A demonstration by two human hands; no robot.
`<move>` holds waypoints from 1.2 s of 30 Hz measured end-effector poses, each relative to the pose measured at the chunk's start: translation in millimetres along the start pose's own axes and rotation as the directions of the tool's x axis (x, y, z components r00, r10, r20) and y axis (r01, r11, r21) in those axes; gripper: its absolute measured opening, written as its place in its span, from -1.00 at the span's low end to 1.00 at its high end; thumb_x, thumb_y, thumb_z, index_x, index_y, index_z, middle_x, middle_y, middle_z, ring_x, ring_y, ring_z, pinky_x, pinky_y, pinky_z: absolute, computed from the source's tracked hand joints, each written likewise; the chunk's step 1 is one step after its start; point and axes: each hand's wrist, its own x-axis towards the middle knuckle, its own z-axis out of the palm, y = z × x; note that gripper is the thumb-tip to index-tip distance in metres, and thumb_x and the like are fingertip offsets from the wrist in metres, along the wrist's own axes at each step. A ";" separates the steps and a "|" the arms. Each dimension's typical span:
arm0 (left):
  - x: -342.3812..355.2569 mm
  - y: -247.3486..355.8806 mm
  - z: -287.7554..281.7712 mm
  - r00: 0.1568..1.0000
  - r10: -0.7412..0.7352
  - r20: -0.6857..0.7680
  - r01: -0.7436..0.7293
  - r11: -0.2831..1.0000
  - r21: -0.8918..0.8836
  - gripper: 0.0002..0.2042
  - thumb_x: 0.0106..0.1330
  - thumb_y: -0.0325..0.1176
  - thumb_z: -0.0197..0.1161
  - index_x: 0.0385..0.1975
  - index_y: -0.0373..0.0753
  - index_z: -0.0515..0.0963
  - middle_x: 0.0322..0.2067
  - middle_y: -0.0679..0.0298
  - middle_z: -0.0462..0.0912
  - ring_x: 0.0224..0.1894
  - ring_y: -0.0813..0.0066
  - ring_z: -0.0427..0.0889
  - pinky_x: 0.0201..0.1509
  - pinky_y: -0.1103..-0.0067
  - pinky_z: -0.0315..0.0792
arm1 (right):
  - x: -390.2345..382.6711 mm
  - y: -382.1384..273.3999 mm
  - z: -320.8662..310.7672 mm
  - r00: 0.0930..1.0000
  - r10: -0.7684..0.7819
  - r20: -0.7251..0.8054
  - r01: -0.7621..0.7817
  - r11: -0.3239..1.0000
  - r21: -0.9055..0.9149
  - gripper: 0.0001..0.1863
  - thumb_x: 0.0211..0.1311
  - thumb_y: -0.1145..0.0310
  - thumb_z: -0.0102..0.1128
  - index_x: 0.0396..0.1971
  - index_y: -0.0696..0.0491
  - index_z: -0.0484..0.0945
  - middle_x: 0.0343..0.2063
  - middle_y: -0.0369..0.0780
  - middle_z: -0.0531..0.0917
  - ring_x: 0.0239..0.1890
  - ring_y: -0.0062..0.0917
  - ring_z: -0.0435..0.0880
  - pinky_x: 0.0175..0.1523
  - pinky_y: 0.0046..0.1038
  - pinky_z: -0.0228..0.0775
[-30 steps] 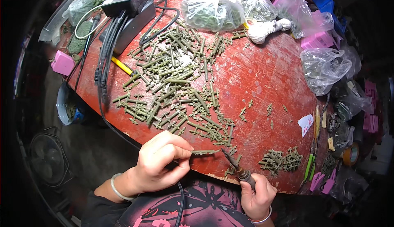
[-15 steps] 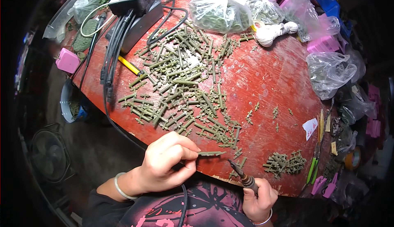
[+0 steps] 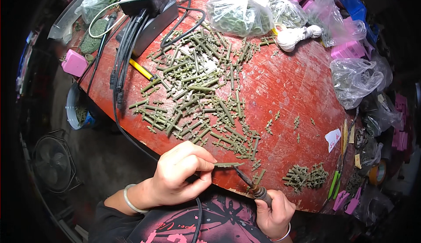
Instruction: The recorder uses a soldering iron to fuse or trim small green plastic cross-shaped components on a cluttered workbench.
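pointed tool (image 3: 262,193) now sits nearer the green strip (image 3: 226,165); right hand (image 3: 275,213) grips it, left hand (image 3: 182,172) pinches the strip over the red table (image 3: 302,93). tip contact: unclear. clear bag (image 3: 239,14): blurred green contents.

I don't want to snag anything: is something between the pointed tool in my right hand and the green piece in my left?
Nothing visible stands between them. The pointed tool in the right hand points toward the right end of the green piece in the left hand; I cannot tell whether they touch.
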 end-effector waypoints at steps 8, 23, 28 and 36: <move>0.9 2.6 0.5 1.000 -0.020 -0.004 0.020 1.000 -0.012 -0.81 -0.03 -0.67 0.39 -0.42 -0.36 0.56 -0.38 0.14 0.66 -0.40 0.28 0.64 -0.35 0.48 0.52 | 0.1 -3.6 -1.5 0.998 0.057 0.022 -0.058 0.998 0.021 -0.67 0.33 0.18 0.35 -0.36 0.16 0.52 -0.64 -0.21 0.48 -0.70 -0.37 0.48 -0.58 -0.39 0.27; -0.9 8.2 0.5 0.999 -0.033 0.005 0.033 0.999 0.028 -0.72 -0.05 -0.73 0.31 -0.30 -0.32 0.56 -0.36 0.16 0.65 -0.40 0.40 0.65 -0.38 0.59 0.52 | 32.9 -10.1 12.1 0.962 0.142 -0.234 -0.093 0.974 0.207 -0.65 0.10 0.57 0.50 -0.19 0.18 0.49 -0.39 -0.21 0.66 -0.68 -0.72 0.41 -0.60 -0.58 0.23; -5.8 10.7 -0.7 1.000 -0.019 -0.007 0.019 0.999 0.049 -0.73 -0.07 -0.71 0.34 -0.33 -0.32 0.55 -0.40 0.18 0.66 -0.41 0.36 0.64 -0.38 0.55 0.51 | 47.6 -15.4 15.1 0.979 0.087 -0.183 -0.055 0.983 0.174 -0.62 0.10 0.62 0.47 -0.15 0.23 0.44 -0.30 -0.08 0.68 -0.38 -0.27 0.74 -0.36 -0.37 0.55; -6.0 9.7 -1.3 1.000 0.020 -0.002 -0.019 0.996 0.087 -0.73 -0.08 -0.70 0.37 -0.35 -0.32 0.56 -0.43 0.19 0.65 -0.43 0.33 0.63 -0.39 0.51 0.49 | 43.7 -16.9 19.9 0.985 0.085 -0.149 -0.055 0.979 0.194 -0.65 0.08 0.64 0.44 -0.18 0.21 0.47 -0.34 -0.08 0.66 -0.42 -0.20 0.70 -0.35 -0.32 0.51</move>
